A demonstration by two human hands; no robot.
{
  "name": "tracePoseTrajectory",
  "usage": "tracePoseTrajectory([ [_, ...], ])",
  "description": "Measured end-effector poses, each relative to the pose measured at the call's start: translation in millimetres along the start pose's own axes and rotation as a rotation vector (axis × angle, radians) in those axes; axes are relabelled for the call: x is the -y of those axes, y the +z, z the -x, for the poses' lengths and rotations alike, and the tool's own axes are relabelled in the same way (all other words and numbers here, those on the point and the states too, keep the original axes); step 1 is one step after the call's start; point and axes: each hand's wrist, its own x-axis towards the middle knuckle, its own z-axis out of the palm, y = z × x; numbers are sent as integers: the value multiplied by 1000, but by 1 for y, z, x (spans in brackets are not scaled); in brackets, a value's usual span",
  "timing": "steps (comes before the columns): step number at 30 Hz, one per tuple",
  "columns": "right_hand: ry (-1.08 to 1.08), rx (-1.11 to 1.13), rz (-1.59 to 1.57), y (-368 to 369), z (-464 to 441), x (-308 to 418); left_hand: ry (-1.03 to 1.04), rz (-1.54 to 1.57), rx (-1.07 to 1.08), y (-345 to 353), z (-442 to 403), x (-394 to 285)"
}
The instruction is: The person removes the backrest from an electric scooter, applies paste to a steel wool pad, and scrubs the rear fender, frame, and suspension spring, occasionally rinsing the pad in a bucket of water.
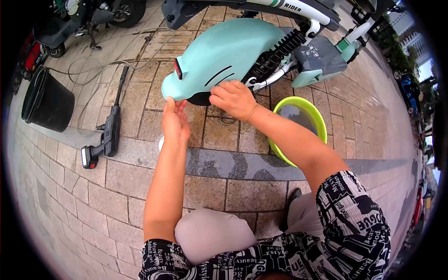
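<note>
A mint-green rear fender (228, 44) of a scooter fills the upper middle of the head view, with a red tail light (178, 68) and dark slots in its side. My left hand (175, 120) pinches the fender's lower tail edge, thumb outside and fingers beneath. Curled around the lower side edge below the slots is my right hand (233, 99); its palm side is hidden, so anything else inside it cannot be seen. Part of the dark tyre (199, 98) shows between both hands. Beside the right hand are a black spring shock absorber (284, 46) and a white frame tube (280, 73).
A yellow-green bucket (322, 122) of water stands right of my right forearm. To the left lie a black cordless spray gun (111, 130) and a coiled hose (88, 70), near a black bucket (56, 103). Another scooter (84, 18) stands at upper left. The paving has wet patches.
</note>
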Motion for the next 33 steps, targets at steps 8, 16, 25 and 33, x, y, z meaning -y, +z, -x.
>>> tracePoseTrajectory([
  [8,348,-341,65,-30,-58,-21,-38,22,-20,3,2,0],
  [16,258,-291,55,-43,-65,-32,-7,-28,-2,-4,-1,2],
  [25,-7,9,-101,14,-17,23,10,1,-7,-3,-2,0],
  [33,369,-290,-50,-52,-129,-14,14,22,-13,-1,0,5],
])
